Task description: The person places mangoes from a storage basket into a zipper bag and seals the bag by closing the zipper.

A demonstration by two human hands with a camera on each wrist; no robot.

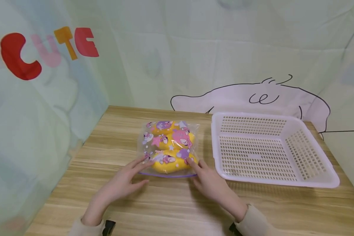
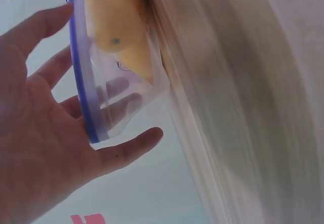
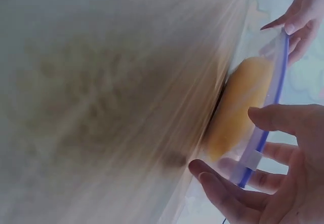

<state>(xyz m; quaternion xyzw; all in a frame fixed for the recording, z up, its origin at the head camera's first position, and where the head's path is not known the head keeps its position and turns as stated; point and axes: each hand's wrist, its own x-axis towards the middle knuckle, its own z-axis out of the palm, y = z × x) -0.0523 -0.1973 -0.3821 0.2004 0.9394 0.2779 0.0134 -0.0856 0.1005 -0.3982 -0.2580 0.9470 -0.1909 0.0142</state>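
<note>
A clear zip bag point(image 1: 171, 148) printed with pink and purple cartoon figures lies flat on the wooden table. Several yellow, rounded, fruit-like things point(image 1: 165, 166) fill it; the print partly hides them. Its purple zip edge point(image 1: 169, 176) faces me. At the near left corner, my left hand point(image 1: 121, 183) rests its extended fingers on the bag, thumb apart. My right hand point(image 1: 210, 182) touches the near right corner with loosely bent fingers. In the right wrist view, a whitish slider point(image 3: 251, 159) sits on the zip close to the right hand's fingers.
A white plastic basket point(image 1: 258, 180) with slotted walls stands on the table point(image 1: 106, 147), just right of the bag. Behind the table hangs a printed cloth point(image 1: 153, 65) with a cartoon figure and coloured letters.
</note>
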